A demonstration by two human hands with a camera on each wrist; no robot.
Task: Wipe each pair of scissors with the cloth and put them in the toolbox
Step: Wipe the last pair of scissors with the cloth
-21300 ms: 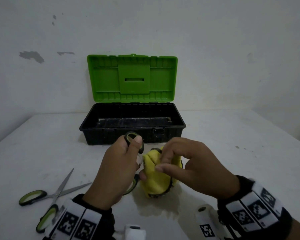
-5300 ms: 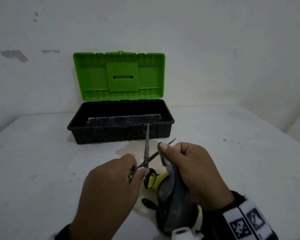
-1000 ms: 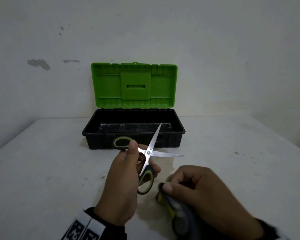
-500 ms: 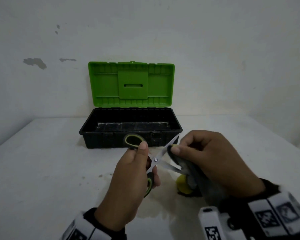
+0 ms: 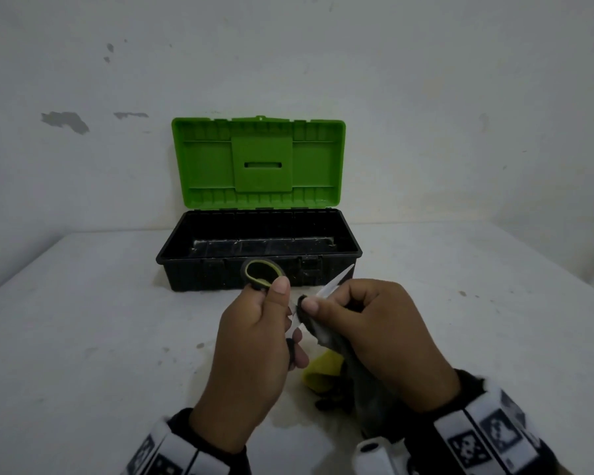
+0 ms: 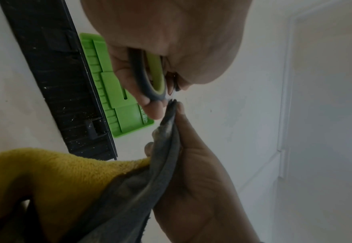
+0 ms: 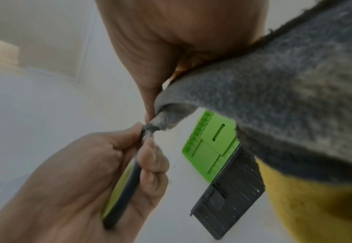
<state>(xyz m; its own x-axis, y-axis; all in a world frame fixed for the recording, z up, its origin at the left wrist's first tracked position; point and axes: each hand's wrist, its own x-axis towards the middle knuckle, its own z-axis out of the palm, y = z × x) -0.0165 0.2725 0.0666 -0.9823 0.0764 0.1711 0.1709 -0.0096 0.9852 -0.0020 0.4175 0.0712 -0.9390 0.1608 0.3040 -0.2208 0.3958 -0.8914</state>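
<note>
My left hand (image 5: pixel 254 341) grips a pair of scissors (image 5: pixel 261 274) by its grey and green handles, held above the table in front of the toolbox. One blade tip (image 5: pixel 340 277) pokes out past my right hand. My right hand (image 5: pixel 367 323) pinches the grey and yellow cloth (image 5: pixel 323 370) around a blade near the pivot. In the left wrist view the scissors handle (image 6: pixel 152 77) sits in my curled fingers and the cloth (image 6: pixel 164 164) hangs from the other hand. The right wrist view shows the cloth (image 7: pixel 285 102) folded over the blade.
The black toolbox (image 5: pixel 199 272) stands open at the back of the white table (image 5: pixel 83 337), its green lid (image 5: pixel 258 162) upright against the wall. Its inside looks dark and I cannot tell what lies in it. A damp patch marks the table under my hands.
My right hand lifted the cloth off the table and onto the blades, then slid it down a blade toward the pivot. The left hand has kept hold of the handles.
</note>
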